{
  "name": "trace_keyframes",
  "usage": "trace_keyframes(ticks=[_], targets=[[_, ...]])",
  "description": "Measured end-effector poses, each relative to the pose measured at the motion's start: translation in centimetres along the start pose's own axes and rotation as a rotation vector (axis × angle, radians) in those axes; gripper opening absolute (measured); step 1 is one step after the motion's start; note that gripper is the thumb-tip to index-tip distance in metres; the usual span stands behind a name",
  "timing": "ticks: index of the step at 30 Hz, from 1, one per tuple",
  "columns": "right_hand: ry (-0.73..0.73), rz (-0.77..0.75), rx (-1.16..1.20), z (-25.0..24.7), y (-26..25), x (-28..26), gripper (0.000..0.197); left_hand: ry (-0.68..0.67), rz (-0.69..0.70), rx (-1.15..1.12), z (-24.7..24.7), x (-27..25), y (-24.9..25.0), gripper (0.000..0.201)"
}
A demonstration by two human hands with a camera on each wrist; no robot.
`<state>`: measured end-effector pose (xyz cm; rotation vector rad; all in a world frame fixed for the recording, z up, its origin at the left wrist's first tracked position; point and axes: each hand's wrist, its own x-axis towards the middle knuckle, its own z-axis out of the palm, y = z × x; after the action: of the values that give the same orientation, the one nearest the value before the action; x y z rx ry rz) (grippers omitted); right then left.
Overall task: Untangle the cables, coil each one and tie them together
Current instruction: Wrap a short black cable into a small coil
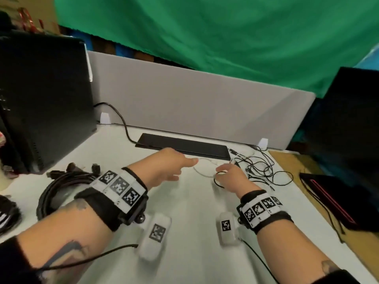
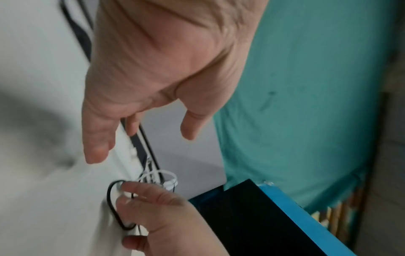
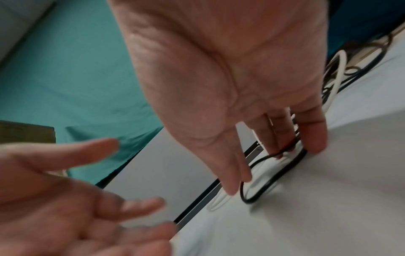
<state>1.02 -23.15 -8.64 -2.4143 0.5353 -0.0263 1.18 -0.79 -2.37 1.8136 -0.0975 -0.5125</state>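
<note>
My right hand (image 1: 224,173) is low over the white table (image 1: 194,212). Its fingertips (image 3: 282,138) pinch a small loop of thin black cable (image 3: 274,175), which trails toward a loose tangle of black cables (image 1: 261,168) at the right. A thin white cable (image 1: 202,173) curves on the table between my hands and runs under the right fingers. My left hand (image 1: 176,167) hovers just left of it. It is open with fingers stretched toward the white cable and holds nothing (image 2: 140,78).
A thick black cable bundle (image 1: 59,187) lies at the left near a black computer tower (image 1: 45,103). A flat black bar (image 1: 184,145) sits at the back by the grey divider. Two white tagged devices (image 1: 155,232) lie near me. A dark case (image 1: 336,203) is at the right edge.
</note>
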Motion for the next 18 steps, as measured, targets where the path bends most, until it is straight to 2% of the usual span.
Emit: trace_keyframes(ticks=[2, 4, 6, 8, 10, 11, 15, 17, 18], targets=[[-0.120, 0.015, -0.087, -0.8, 1.9, -0.9, 0.036, -0.106, -0.154, -0.187, 3.2, 2.2, -0.6, 0.060], [-0.188, 0.003, -0.164, -1.2, 3.0, -1.9, 0.037, -0.207, -0.357, -0.358, 5.7, 3.9, -1.2, 0.071], [-0.174, -0.033, -0.120, -1.7, 3.6, -3.0, 0.029, -0.324, -0.520, -0.501, 7.5, 5.1, -1.9, 0.083], [-0.137, -0.083, 0.004, -2.2, 3.9, -4.3, 0.021, -0.433, -0.599, -0.613, 8.9, 5.8, -2.4, 0.083], [-0.121, -0.151, 0.134, -2.5, 3.7, -6.0, 0.020, -0.497, -0.612, -0.739, 10.4, 5.8, -2.4, 0.068], [-0.125, -0.194, 0.172, -2.7, 3.6, -6.9, 0.022, -0.484, -0.600, -0.784, 11.0, 5.7, -2.2, 0.060], [-0.155, -0.361, 0.220, -2.9, 3.9, -9.4, 0.029, -0.281, -0.426, -0.841, 11.8, 5.0, -0.6, 0.026], [-0.141, -0.360, 0.240, -3.5, 4.8, -10.0, 0.023, -0.184, -0.352, -0.966, 11.0, 5.1, 0.5, 0.011], [-0.145, -0.359, 0.243, -3.9, 5.2, -10.2, 0.020, -0.156, -0.311, -1.012, 10.2, 5.0, 1.0, 0.011]])
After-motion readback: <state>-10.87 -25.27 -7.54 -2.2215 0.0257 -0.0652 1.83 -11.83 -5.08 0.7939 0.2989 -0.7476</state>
